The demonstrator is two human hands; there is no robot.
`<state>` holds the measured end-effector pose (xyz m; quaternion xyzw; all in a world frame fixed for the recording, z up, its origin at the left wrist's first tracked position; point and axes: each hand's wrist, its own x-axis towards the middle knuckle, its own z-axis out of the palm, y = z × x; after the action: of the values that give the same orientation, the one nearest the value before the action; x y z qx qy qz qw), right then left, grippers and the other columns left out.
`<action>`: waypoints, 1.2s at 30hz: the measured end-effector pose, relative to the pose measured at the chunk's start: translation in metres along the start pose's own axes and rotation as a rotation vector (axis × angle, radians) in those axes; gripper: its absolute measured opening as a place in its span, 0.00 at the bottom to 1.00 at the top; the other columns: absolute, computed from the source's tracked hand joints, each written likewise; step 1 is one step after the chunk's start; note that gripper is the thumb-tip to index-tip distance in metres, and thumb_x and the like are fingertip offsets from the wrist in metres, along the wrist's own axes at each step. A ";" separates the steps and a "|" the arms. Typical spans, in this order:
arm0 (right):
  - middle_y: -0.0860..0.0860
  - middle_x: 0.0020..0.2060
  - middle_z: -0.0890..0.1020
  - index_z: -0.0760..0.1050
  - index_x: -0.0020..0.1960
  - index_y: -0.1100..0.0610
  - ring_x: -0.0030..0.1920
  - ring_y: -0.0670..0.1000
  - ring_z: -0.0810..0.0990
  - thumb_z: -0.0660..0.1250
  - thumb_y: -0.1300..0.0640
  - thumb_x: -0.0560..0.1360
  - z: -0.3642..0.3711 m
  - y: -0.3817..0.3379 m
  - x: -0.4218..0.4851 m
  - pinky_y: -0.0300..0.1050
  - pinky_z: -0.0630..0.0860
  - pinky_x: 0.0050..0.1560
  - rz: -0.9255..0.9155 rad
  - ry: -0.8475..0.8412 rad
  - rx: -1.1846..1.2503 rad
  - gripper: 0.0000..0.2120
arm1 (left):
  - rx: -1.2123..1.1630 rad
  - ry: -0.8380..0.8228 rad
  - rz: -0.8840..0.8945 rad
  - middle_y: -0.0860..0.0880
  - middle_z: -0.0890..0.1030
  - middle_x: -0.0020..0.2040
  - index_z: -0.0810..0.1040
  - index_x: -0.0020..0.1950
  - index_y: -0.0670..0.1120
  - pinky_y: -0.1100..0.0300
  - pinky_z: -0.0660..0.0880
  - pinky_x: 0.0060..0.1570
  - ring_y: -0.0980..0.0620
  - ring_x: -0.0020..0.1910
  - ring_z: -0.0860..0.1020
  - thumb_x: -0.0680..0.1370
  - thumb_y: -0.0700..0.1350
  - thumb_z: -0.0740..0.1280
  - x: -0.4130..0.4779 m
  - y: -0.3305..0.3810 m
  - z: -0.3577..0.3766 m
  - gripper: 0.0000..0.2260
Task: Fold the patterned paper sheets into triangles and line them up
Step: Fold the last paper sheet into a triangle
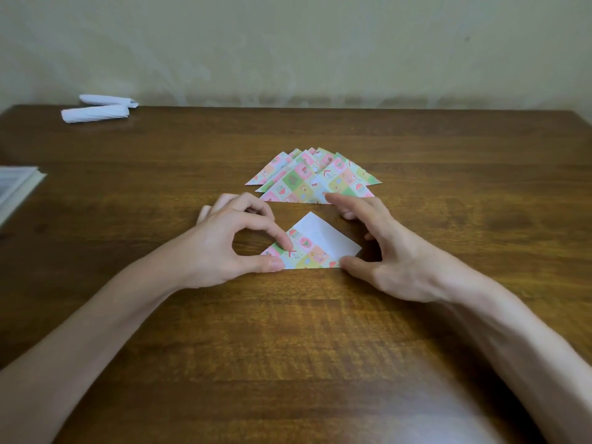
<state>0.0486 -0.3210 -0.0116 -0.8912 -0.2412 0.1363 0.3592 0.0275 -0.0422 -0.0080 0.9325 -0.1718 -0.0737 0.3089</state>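
Note:
A partly folded paper sheet (315,243) lies on the wooden table (288,347). Its patterned left flap is folded over the white inside, which shows at the top and right. My left hand (224,241) presses its bent index fingertip on the patterned flap, and its thumb lies on the sheet's lower left edge. My right hand (384,248) is spread, its thumb touching the sheet's lower right corner. Its index fingertip reaches the near edge of the overlapping pile of folded patterned triangles (312,177) just behind.
Two rolled white paper pieces (99,108) lie at the table's far left corner. A book or pad (16,190) juts in at the left edge. A pale wall stands behind the table.

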 end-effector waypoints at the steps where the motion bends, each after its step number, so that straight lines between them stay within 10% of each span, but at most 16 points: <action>1: 0.42 0.68 0.66 0.57 0.81 0.40 0.74 0.39 0.63 0.74 0.60 0.76 0.000 0.000 0.000 0.51 0.63 0.77 0.004 -0.003 -0.004 0.42 | 0.003 0.008 0.003 0.65 0.71 0.60 0.81 0.53 0.72 0.55 0.54 0.66 0.64 0.72 0.60 0.67 0.68 0.71 -0.001 -0.001 -0.002 0.15; 11: 0.42 0.67 0.66 0.61 0.78 0.38 0.70 0.46 0.62 0.75 0.37 0.71 0.027 -0.023 0.008 0.46 0.59 0.67 0.069 0.201 -0.174 0.41 | 0.009 0.053 -0.011 0.65 0.71 0.61 0.81 0.52 0.72 0.54 0.54 0.69 0.64 0.72 0.58 0.65 0.70 0.71 -0.004 -0.004 -0.001 0.16; 22: 0.40 0.72 0.66 0.65 0.75 0.35 0.76 0.44 0.59 0.75 0.56 0.77 -0.001 -0.008 0.004 0.53 0.59 0.78 -0.006 -0.044 -0.074 0.34 | 0.051 -0.008 -0.036 0.69 0.69 0.62 0.81 0.53 0.70 0.51 0.55 0.69 0.67 0.73 0.56 0.63 0.76 0.71 -0.007 -0.023 -0.021 0.22; 31: 0.41 0.70 0.69 0.76 0.70 0.39 0.77 0.38 0.59 0.72 0.54 0.80 -0.009 0.007 0.005 0.33 0.59 0.73 -0.175 -0.058 -0.135 0.21 | -0.049 0.025 0.114 0.62 0.77 0.62 0.87 0.51 0.65 0.49 0.63 0.72 0.56 0.71 0.68 0.73 0.58 0.74 -0.007 -0.014 -0.021 0.08; 36: 0.44 0.68 0.72 0.80 0.66 0.43 0.74 0.44 0.66 0.71 0.40 0.76 0.000 0.004 0.005 0.43 0.64 0.75 -0.203 0.074 -0.302 0.20 | -0.012 0.265 0.134 0.58 0.82 0.52 0.87 0.55 0.57 0.51 0.76 0.55 0.52 0.54 0.81 0.79 0.46 0.73 -0.005 -0.006 -0.002 0.08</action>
<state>0.0541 -0.3213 -0.0151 -0.9105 -0.3342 0.0287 0.2416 0.0252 -0.0347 -0.0104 0.9187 -0.1910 0.0697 0.3386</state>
